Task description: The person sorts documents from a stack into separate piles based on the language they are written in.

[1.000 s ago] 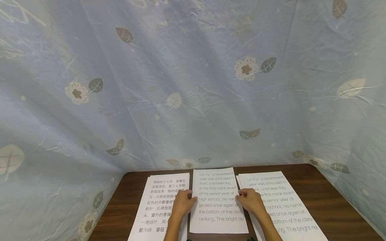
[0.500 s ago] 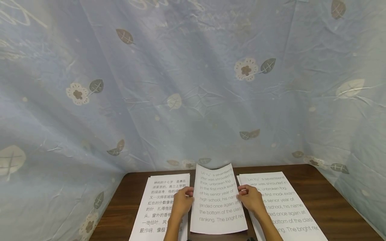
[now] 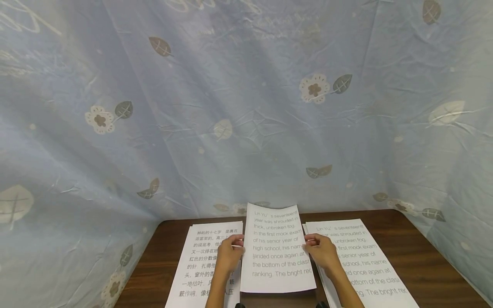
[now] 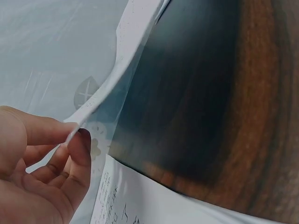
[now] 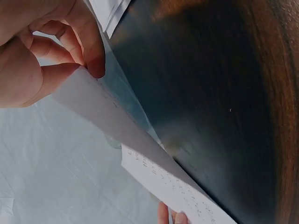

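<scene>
Between both hands a white printed sheet of paper (image 3: 278,265) with large English text is held up off the table, its far edge curving upward. The left hand (image 3: 230,253) pinches its left edge between thumb and fingers, as the left wrist view shows at the paper (image 4: 110,81). On the opposite edge, the right hand (image 3: 322,253) pinches the sheet; in the right wrist view the thumb and index finger meet on the paper (image 5: 112,109). Whether it is one sheet or several held together, I cannot tell.
A stack of sheets with Chinese text (image 3: 200,269) lies at the left, partly under the left forearm. Sheets with English text (image 3: 369,261) lie at the right, partly behind the right arm. A dark wooden table (image 3: 408,244) carries them; a patterned cloth (image 3: 254,128) hangs behind.
The sheet lay flat a second ago. Both hands have lifted it, and its far edge now stands higher against the cloth.
</scene>
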`<state>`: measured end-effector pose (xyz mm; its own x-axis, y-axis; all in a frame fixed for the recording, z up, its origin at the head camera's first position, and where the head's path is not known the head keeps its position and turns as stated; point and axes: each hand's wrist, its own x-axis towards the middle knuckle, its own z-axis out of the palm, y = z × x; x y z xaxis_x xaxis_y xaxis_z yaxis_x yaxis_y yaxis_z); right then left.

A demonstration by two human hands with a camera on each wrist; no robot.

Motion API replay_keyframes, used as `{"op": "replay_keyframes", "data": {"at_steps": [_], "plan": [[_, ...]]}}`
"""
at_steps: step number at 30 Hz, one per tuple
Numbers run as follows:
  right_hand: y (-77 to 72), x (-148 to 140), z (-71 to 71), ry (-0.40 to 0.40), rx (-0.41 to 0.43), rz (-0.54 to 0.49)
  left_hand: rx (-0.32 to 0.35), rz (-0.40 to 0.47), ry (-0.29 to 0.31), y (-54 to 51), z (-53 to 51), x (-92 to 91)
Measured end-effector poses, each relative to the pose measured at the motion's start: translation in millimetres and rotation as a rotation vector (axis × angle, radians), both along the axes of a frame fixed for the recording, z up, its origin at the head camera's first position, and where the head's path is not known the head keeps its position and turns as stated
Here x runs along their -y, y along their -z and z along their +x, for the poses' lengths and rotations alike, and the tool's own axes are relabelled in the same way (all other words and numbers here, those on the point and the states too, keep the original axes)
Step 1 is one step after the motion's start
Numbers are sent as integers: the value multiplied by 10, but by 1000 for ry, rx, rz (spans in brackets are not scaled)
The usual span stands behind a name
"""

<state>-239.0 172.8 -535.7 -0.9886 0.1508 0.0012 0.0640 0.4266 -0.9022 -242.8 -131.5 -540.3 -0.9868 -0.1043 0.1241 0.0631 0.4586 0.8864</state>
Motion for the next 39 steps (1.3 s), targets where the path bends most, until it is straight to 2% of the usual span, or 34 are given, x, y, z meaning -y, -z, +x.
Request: {"op": "replay_keyframes", "data": {"at_steps": [6,16,28,39], "plan": [[-7,3,10,7,-6,3,2,38,9,11,-5,-4],[-7,-5,21,0,-2,1,19,51,21,33,9,-16],[17,-99,44,-8,8,-10,40,92,35,68,24,-140],[-7,-208,62,-12,18,-36,10,131,73,110,31,-315]]}}
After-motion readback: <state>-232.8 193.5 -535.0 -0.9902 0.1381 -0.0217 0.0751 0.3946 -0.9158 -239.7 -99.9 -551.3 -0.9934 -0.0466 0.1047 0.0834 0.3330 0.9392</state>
